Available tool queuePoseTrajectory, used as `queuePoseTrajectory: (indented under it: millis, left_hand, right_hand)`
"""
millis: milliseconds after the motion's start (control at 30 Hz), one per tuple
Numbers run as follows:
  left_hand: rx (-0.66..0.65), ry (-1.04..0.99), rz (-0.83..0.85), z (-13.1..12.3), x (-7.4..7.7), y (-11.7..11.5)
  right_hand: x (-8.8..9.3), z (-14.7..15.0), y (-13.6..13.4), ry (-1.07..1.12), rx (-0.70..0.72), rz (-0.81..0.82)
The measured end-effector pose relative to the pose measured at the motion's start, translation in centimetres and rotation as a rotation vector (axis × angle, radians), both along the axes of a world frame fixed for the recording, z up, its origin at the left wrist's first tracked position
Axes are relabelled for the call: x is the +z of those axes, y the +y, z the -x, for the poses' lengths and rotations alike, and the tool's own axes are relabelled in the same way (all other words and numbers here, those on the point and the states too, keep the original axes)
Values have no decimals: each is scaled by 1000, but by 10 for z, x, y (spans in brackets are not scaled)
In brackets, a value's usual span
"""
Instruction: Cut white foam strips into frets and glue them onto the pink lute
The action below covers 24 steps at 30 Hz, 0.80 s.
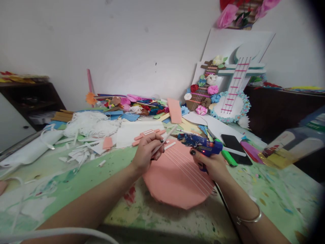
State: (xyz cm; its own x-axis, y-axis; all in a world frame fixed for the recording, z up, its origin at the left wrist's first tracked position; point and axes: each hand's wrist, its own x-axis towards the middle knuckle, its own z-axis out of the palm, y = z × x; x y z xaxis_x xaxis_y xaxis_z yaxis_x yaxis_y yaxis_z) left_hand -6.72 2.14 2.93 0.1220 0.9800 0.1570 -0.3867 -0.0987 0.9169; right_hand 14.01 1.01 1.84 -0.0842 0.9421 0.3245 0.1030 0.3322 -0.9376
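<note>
My right hand (214, 164) grips a blue glue gun (200, 144), its nozzle pointing left and a white glue stick out of its back. Pinched in my left hand (147, 150) is a thin white strip (170, 132), angled up to the right, near the nozzle but apart from it. Below both hands lies a pink paper guitar body (175, 183) with several white strings across it. A short white strip (170, 145) sits at its upper part. The pink guitar head (146, 135) with white bars lies behind my left hand, which hides the part between.
White paper scraps (81, 154) and a heap of white string (92, 123) lie at left. To the right are a black phone (236, 149), a green cutter (229, 158) and a clear bottle (291, 145). Finished paper guitars (235, 101) lean on the wall.
</note>
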Motion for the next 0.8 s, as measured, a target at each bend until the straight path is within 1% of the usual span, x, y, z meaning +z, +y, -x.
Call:
queuePoseTrajectory:
  millis: [67,133,233,367,567,733,800]
  left_hand:
    - [-14,8,19,1,-1,2]
    - [-60,6,53,3,-3,4]
    - [-149,9,99,4,-4,7]
    - [-207,65,120,5,-4,8]
    - [-222,17,112,6,-2,7]
    - [-178,50,44,4,-3,6]
    - [-171,63,34,4,-4,6]
  right_hand:
    - [-1,-2,2,81,16,27]
    - [-1,-4,4,116,26,29]
    - [-2,-6,6,64,33,14]
    - [-2,-8,7,15,29,-6]
    - [1,-8,6,9,31,16]
    - [7,-6,4,44,47,0]
    - [10,-5,2,4,62,-21]
